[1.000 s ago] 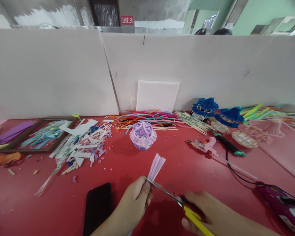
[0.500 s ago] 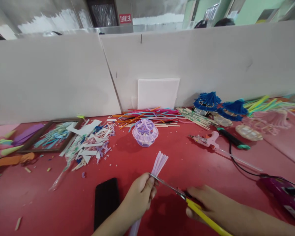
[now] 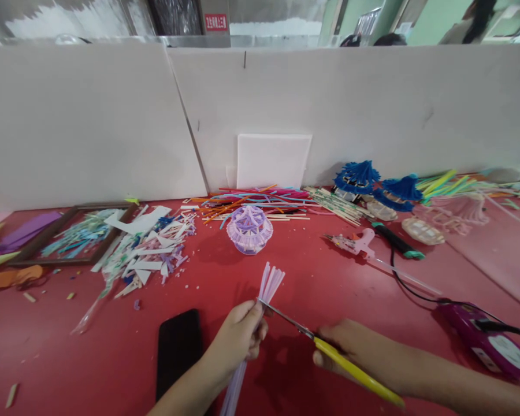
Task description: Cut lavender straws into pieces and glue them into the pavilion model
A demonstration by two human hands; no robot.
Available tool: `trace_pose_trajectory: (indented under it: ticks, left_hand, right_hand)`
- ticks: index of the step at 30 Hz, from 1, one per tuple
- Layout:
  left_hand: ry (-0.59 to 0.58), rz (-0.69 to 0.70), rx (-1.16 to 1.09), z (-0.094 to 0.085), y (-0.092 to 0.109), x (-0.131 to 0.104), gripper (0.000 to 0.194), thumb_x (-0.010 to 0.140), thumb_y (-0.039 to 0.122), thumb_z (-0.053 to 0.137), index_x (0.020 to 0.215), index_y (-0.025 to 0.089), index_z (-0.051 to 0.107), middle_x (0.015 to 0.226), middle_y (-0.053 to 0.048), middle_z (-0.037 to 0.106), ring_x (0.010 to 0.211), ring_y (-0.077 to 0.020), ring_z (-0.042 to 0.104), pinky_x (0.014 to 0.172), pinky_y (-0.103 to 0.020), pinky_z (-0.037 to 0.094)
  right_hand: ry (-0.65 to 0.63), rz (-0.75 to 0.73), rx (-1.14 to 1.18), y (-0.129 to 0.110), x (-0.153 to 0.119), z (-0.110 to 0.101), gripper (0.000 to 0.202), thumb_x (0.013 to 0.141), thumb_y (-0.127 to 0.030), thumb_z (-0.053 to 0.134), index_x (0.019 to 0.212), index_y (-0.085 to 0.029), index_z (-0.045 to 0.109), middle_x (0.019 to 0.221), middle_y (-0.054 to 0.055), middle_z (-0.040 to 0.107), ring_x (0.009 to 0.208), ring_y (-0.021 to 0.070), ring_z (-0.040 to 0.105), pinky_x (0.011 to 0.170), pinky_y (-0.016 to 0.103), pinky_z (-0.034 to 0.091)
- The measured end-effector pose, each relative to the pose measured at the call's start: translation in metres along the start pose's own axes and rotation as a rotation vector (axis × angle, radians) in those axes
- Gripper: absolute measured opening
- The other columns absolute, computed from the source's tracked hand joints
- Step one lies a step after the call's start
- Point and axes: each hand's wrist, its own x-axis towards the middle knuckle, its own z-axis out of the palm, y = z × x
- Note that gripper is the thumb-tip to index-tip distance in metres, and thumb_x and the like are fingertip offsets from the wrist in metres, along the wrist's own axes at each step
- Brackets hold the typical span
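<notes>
A bundle of pale purple strips (image 3: 271, 284) is pinched in my left hand (image 3: 239, 335), its upper ends fanned out and its long lower part hanging below the fist. My right hand (image 3: 346, 346) grips yellow-handled scissors (image 3: 355, 372), whose blades point left and lie across the bundle just above my left fingertips. Behind the strips stands a small purple woven ornament (image 3: 249, 230) on the red table (image 3: 225, 277). Part of my right fingers is hidden by the scissor handle.
A black phone (image 3: 179, 349) lies left of my left forearm. Paper scraps (image 3: 156, 248) and a wooden frame (image 3: 21, 255) are at the left. A pink glue gun (image 3: 355, 244), blue ornaments (image 3: 356, 178) and a purple device (image 3: 481, 341) sit at the right.
The whole view has shifted slightly, so the table things appear further left. The scissor blades look more closed on the strips. Both hands keep their hold.
</notes>
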Motion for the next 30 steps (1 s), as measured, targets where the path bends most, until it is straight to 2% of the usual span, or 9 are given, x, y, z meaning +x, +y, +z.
trace_pose_trajectory:
  ticks: [6, 14, 18, 25, 30]
  left_hand:
    - [-0.016, 0.008, 0.075, -0.005, -0.001, 0.0, 0.044, 0.074, 0.063, 0.052, 0.072, 0.02, 0.044, 0.052, 0.009, 0.04, 0.038, -0.0029, 0.021, 0.041, -0.022, 0.012]
    - [-0.019, 0.003, 0.083, -0.005, -0.003, 0.004, 0.04, 0.077, 0.058, 0.052, 0.072, 0.019, 0.048, 0.049, 0.01, 0.039, 0.035, -0.0025, 0.02, 0.037, -0.021, 0.012]
    - [-0.023, -0.017, 0.067, -0.001, -0.007, 0.008, 0.039, 0.076, 0.057, 0.052, 0.074, 0.018, 0.05, 0.047, 0.011, 0.037, 0.034, -0.0021, 0.019, 0.036, -0.019, 0.013]
    - [-0.013, -0.077, 0.02, 0.004, -0.003, 0.009, 0.033, 0.08, 0.05, 0.05, 0.071, 0.018, 0.047, 0.044, 0.012, 0.035, 0.032, -0.0015, 0.016, 0.035, -0.018, 0.012]
    - [0.013, -0.128, -0.007, -0.001, -0.004, 0.012, 0.034, 0.08, 0.05, 0.051, 0.069, 0.018, 0.046, 0.043, 0.011, 0.036, 0.032, -0.0017, 0.017, 0.035, -0.018, 0.012]
  right_hand:
    - [-0.003, -0.038, 0.01, 0.002, 0.002, -0.002, 0.058, 0.088, -0.066, 0.04, 0.076, -0.013, 0.061, 0.066, 0.001, 0.056, 0.058, 0.0101, 0.04, 0.053, 0.022, 0.03]
    - [-0.032, -0.038, 0.027, -0.008, 0.002, -0.002, 0.045, 0.094, -0.05, 0.036, 0.077, -0.015, 0.057, 0.068, 0.001, 0.054, 0.059, 0.0098, 0.039, 0.054, 0.023, 0.03]
    - [-0.049, -0.023, -0.007, -0.014, 0.002, -0.007, 0.048, 0.094, -0.054, 0.031, 0.077, -0.015, 0.054, 0.066, -0.001, 0.048, 0.057, 0.0091, 0.035, 0.053, 0.023, 0.028]
    - [-0.13, 0.016, 0.039, -0.026, 0.009, -0.017, 0.055, 0.09, -0.065, 0.028, 0.063, -0.018, 0.036, 0.058, -0.004, 0.032, 0.052, 0.0072, 0.027, 0.047, 0.022, 0.023]
    - [-0.321, 0.129, 0.306, -0.018, 0.019, -0.018, 0.053, 0.088, -0.065, 0.037, 0.06, -0.02, 0.036, 0.044, -0.007, 0.036, 0.037, 0.0051, 0.031, 0.036, 0.018, 0.025]
